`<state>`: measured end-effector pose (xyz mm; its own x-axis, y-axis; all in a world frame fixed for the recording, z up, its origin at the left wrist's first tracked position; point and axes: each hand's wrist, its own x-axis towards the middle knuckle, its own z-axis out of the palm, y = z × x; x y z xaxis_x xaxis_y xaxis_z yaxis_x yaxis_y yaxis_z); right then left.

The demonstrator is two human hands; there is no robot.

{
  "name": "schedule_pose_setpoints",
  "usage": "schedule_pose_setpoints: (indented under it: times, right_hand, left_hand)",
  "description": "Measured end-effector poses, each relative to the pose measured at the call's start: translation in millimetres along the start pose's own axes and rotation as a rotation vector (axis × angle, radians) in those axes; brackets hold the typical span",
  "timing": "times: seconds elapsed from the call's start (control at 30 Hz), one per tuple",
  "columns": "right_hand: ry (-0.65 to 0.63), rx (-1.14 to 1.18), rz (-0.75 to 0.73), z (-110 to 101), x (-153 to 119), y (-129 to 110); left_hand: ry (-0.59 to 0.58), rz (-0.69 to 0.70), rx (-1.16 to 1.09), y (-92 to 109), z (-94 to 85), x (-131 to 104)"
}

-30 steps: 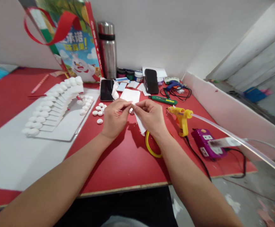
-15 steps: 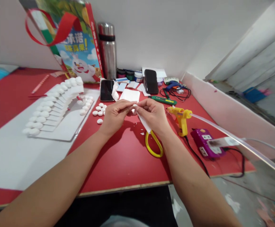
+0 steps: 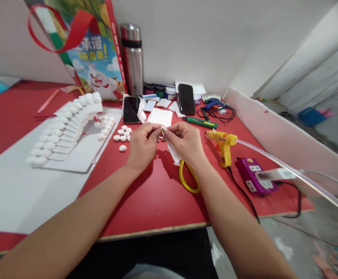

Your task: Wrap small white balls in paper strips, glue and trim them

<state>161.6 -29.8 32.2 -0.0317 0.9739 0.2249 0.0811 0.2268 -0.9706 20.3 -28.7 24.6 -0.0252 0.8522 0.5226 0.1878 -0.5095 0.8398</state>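
Centre of frame, left grip (image 3: 142,145) and right grip (image 3: 185,142) pinch paper (image 3: 173,152) at its upper end. Frame left, steps (image 3: 83,117) carry discs (image 3: 54,139), seemingly well along; loose discs (image 3: 122,148), centre-left, apparently unplaced.

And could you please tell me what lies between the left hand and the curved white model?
In the head view, small white rounds lie on the red tabletop beside the left hand, and more rounds sit nearer the curved white model.
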Motion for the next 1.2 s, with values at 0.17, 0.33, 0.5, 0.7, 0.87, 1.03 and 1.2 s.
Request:
schedule_pose_setpoints:
  times: [0.17,0.33,0.5,0.7,0.87,1.03,1.2]
  right_hand:
    - [-0.01,0.067,-0.013,0,-3,-7]
    - [0.005,0.09,-0.017,-3,-4,-11]
    - [-0.022,0.055,-0.037,-9,0,-6]
    - [-0.039,-0.06,-0.07,-9,0,4]
    - [-0.09,0.261,0.23,-9,2,-7]
    - [-0.235,0.467,0.507,-15,8,-12]
    - [-0.093,0.222,0.273,-12,5,-1]
  left_hand:
    - [0.018,0.245,0.174,-2,-1.8,-2]
    - [-0.051,0.381,0.245,-3,-2.1,-2]
    - [-0.138,0.166,-0.045,-6,-3.6,3]
    - [-0.222,0.061,-0.052,-10,-10.6,9]
    - [-0.101,0.187,0.15,-6,-8.8,7]
    - [-0.102,0.167,0.15,-6,-7.2,8]
    - [-0.059,0.051,0.097,-9,-3.7,8]
